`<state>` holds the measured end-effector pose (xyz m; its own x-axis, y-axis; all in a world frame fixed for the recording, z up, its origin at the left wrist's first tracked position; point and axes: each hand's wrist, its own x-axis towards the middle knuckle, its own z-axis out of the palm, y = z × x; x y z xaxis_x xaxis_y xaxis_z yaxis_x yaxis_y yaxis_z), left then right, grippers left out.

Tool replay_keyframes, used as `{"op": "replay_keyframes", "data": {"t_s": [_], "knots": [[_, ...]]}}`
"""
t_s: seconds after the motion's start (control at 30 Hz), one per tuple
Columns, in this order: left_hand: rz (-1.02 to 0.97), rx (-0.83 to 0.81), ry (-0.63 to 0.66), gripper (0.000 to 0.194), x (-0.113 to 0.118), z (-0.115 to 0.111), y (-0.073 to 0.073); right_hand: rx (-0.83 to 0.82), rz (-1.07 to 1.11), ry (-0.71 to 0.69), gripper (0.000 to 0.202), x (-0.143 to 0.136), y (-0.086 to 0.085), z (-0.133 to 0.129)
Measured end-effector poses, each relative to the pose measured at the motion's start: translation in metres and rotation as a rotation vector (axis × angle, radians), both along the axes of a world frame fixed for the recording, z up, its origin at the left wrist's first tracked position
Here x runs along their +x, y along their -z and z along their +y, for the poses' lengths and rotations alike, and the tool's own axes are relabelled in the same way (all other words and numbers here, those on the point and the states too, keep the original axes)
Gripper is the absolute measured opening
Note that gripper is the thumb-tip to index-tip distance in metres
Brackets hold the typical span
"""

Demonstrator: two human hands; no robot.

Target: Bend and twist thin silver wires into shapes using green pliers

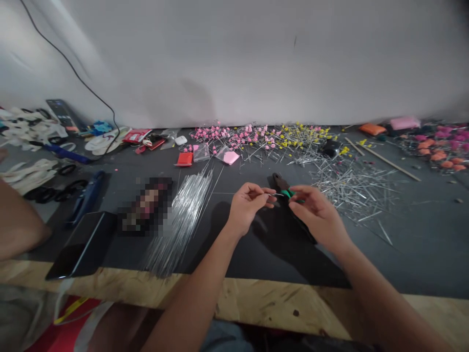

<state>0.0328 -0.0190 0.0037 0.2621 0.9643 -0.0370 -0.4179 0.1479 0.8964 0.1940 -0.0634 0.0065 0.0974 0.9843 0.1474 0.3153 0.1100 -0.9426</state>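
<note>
My left hand (246,204) pinches a thin metal wire (273,194) between thumb and fingers above the dark mat. My right hand (315,211) grips a green bit (287,193) at the wire's other end, the two hands almost touching. Just behind and under the right hand lies a dark tool with a brown handle (280,183). A fanned bundle of straight silver wires (185,215) lies to the left of my left hand.
Pink (234,136) and yellow (300,133) bead-tipped wires line the wall. Loose cut wires (351,188) scatter at right, orange and pink flowers (441,146) far right. A phone (84,244), scissors (46,194) and another person's arm (16,220) are at left. The wooden table edge (256,298) runs along the front.
</note>
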Motion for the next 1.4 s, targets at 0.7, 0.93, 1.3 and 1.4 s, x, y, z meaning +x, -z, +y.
{"op": "replay_keyframes", "data": {"t_s": [0.7,0.93,1.3,1.4], "knots": [[0.256,0.086,0.126,0.017,0.001,-0.002,0.004,-0.117,0.25,0.124,0.021,-0.027,0.007,-0.006],[0.299,0.137,0.099,0.015,0.001,-0.003,0.006,-0.124,0.317,0.136,0.019,-0.03,0.008,-0.008],[0.3,0.158,-0.01,0.013,0.007,-0.005,0.005,-0.079,0.388,0.165,0.019,-0.035,0.017,-0.003],[0.12,0.029,0.011,0.014,0.007,-0.002,0.005,-0.036,0.457,0.116,0.017,-0.029,0.008,-0.001]]}}
